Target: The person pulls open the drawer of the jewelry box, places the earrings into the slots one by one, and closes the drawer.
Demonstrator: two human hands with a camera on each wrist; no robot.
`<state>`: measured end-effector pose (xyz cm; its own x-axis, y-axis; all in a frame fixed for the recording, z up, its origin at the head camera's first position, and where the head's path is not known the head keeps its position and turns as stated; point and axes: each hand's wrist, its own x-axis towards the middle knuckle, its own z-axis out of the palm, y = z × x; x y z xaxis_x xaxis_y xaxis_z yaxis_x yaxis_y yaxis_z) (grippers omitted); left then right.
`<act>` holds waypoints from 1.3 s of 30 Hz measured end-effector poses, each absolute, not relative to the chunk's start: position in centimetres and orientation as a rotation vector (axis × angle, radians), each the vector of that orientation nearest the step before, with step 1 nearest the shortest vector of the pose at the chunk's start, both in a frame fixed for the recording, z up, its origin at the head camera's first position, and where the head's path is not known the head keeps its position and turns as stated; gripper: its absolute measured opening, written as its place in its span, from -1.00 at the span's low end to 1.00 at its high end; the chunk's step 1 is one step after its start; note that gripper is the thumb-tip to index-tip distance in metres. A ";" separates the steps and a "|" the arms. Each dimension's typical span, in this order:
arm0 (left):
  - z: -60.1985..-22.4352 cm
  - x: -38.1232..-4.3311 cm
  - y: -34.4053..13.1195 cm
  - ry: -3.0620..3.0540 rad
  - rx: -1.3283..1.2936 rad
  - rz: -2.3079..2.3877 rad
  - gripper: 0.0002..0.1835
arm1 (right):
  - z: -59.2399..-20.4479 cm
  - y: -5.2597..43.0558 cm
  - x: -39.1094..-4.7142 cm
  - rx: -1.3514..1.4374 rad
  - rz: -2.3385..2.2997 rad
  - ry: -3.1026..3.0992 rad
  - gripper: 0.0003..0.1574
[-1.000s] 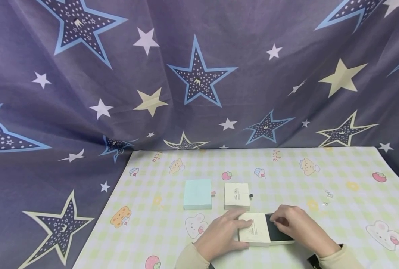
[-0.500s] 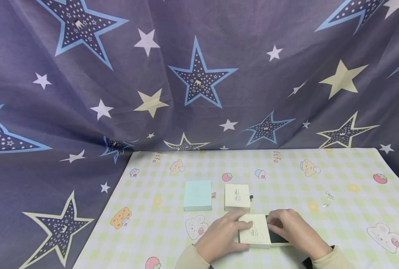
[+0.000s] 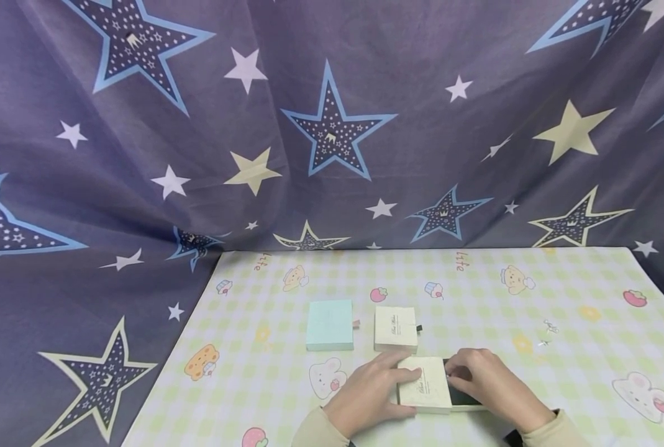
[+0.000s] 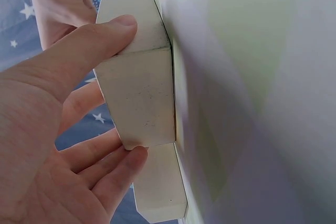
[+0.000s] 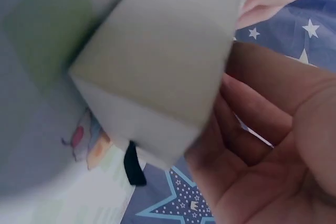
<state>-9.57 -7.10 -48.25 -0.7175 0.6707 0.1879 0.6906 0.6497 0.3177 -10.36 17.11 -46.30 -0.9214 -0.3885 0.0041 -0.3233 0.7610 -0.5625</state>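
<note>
A cream drawer box (image 3: 423, 385) lies on the table with its drawer (image 3: 468, 408) pulled out to the right, showing a dark lining. My left hand (image 3: 368, 388) grips the box's sleeve, thumb and fingers on opposite sides; the left wrist view shows the sleeve's closed end (image 4: 139, 98). My right hand (image 3: 485, 375) bends over the drawer, thumb and forefinger pinching a small shiny piece (image 3: 449, 375) near the sleeve's edge. Most of that piece is hidden by the fingers. In the right wrist view, a black ribbon tab (image 5: 134, 163) hangs from the drawer's end.
Behind the left hand stands a second cream box (image 3: 395, 327) with a black tab. Left of it sits a mint-green box (image 3: 330, 325) with a pink tab. Small silver pieces (image 3: 550, 326) lie on the checked tablecloth (image 3: 589, 360) to the right. A star-patterned curtain (image 3: 332, 205) hangs behind.
My right hand has shifted slightly left and down over the drawer, bringing its fingertips closer to the sleeve's edge. The left hand and the other boxes have stayed put.
</note>
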 end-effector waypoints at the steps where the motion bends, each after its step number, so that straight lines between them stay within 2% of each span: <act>1: -48.2 -9.6 -7.1 -2.809 -1.157 -0.575 -0.37 | -46.2 17.3 -10.4 -0.585 -0.887 2.832 -0.91; 13: -48.2 -9.6 -7.2 -2.809 -1.145 -0.573 -0.35 | -44.9 20.2 -10.6 -0.625 -1.005 2.918 -0.88; 17: -48.2 -9.6 -7.2 -2.795 -1.138 -0.569 -0.34 | -45.3 20.9 -10.7 -0.623 -1.012 2.997 -0.85; 26: -48.1 -9.6 -7.1 -2.790 -1.135 -0.569 -0.34 | -46.6 22.3 -10.7 -0.522 -1.004 2.916 -0.94; 39: -48.3 -9.5 -7.0 -2.791 -1.149 -0.569 -0.35 | -47.6 23.6 -10.1 -0.563 -1.153 2.691 -0.88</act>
<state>-9.49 -6.97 -48.29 -0.7178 0.6662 0.2022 0.6922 0.6517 0.3101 -10.11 23.62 -47.56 -0.9162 -0.4008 0.0008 -0.2771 0.6320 -0.7237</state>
